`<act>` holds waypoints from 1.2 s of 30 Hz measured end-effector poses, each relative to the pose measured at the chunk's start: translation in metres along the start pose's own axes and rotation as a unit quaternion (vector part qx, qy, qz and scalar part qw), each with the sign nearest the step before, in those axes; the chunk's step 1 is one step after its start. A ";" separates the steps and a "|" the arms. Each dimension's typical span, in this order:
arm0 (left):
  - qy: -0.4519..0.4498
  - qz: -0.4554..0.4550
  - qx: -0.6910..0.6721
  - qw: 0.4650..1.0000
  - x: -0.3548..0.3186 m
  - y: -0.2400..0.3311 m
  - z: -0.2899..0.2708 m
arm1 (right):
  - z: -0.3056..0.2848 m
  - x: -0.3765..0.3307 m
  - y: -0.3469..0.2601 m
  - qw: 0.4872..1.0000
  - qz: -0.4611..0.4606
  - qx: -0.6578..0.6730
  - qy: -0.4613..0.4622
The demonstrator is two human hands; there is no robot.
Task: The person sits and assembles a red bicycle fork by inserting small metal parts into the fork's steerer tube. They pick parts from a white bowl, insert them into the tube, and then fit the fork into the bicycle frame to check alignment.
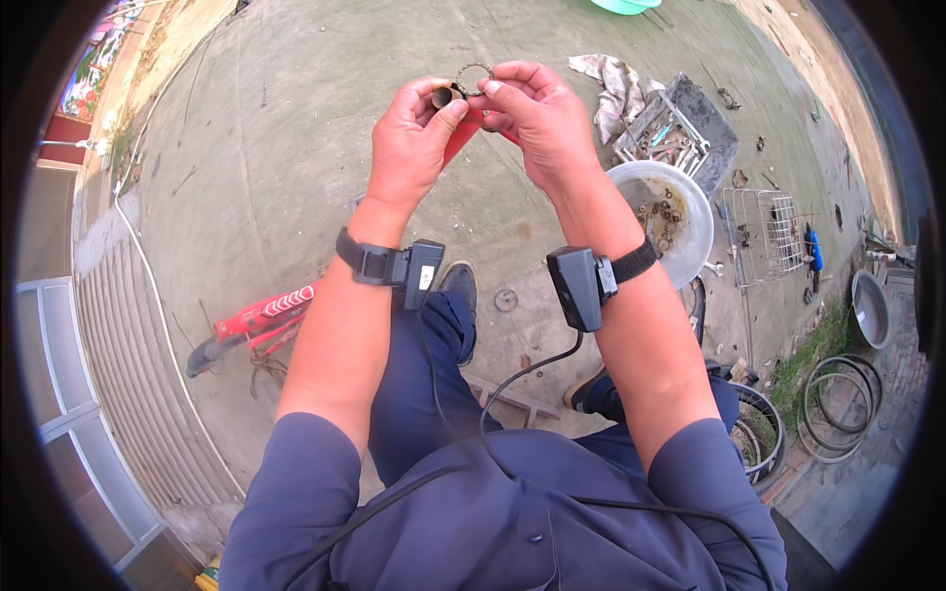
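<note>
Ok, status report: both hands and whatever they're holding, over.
Left hand pinching a small dark metal tube. Right hand holding a thin bearing ring against it. Red bike frame partly hidden behind the hands; nothing blocking.

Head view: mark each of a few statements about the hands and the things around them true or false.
1. Both hands are raised together, the left hand holding a short metal tube. True.
2. The right hand pinches a small ring. True.
3. The metal bowl is empty. False: small rusty parts lie in it.
4. The red bicycle frame lies to the person's right. False: it lies to the left.
5. A wire basket sits beside the bowl. True.
</note>
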State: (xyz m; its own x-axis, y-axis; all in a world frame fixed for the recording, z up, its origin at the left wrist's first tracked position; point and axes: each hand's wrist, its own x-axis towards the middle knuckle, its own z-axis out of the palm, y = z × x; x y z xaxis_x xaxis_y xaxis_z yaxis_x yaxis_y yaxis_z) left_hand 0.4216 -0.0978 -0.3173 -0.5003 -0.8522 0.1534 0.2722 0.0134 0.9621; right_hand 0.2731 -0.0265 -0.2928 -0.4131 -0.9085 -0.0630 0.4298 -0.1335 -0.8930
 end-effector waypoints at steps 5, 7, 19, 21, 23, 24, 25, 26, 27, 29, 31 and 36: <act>-0.001 0.004 0.003 1.000 -0.001 0.002 0.001 | -0.001 0.005 -0.006 0.999 0.026 -0.033 -0.024; 0.003 0.011 0.021 1.000 -0.001 0.001 0.001 | -0.002 0.009 -0.006 0.998 0.036 -0.041 -0.031; -0.002 0.027 0.027 0.999 0.000 -0.005 -0.001 | -0.027 0.009 0.015 0.994 0.062 0.047 0.076; 0.002 0.020 0.034 0.999 -0.001 -0.003 -0.001 | -0.037 0.008 0.024 0.990 0.061 0.071 0.108; 0.012 0.014 0.053 0.998 -0.002 -0.002 -0.001 | -0.051 0.007 0.033 0.982 0.086 0.112 0.128; 0.009 0.013 0.051 0.999 -0.003 -0.001 -0.001 | -0.059 0.007 0.037 0.978 0.092 0.137 0.126; 0.008 0.014 0.050 0.999 -0.003 0.000 -0.001 | -0.067 0.007 0.042 0.974 0.105 0.133 0.151; 0.007 0.017 0.052 0.998 -0.003 0.000 -0.001 | -0.074 0.008 0.048 0.971 0.112 0.134 0.162; 0.003 0.017 0.040 0.999 -0.002 0.000 -0.002 | -0.080 0.009 0.053 0.968 0.119 0.135 0.174; 0.001 0.015 0.023 1.000 -0.002 0.000 -0.001 | -0.090 0.010 0.061 0.971 0.137 0.129 0.149; -0.001 0.020 0.010 1.000 -0.003 -0.001 -0.001 | -0.097 0.011 0.066 0.973 0.152 0.092 0.144; 0.000 0.026 0.041 0.999 -0.001 -0.003 -0.004 | -0.106 0.019 0.059 0.979 0.133 -0.099 0.116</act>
State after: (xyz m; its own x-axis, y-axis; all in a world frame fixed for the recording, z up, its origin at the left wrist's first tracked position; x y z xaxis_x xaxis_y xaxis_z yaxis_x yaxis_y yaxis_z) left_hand 0.4248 -0.0989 -0.3215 -0.4870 -0.8492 0.2041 0.2298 0.1009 0.9680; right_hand 0.2054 -0.0091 -0.3944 -0.4888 -0.7837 -0.3832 0.3918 0.1953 -0.8991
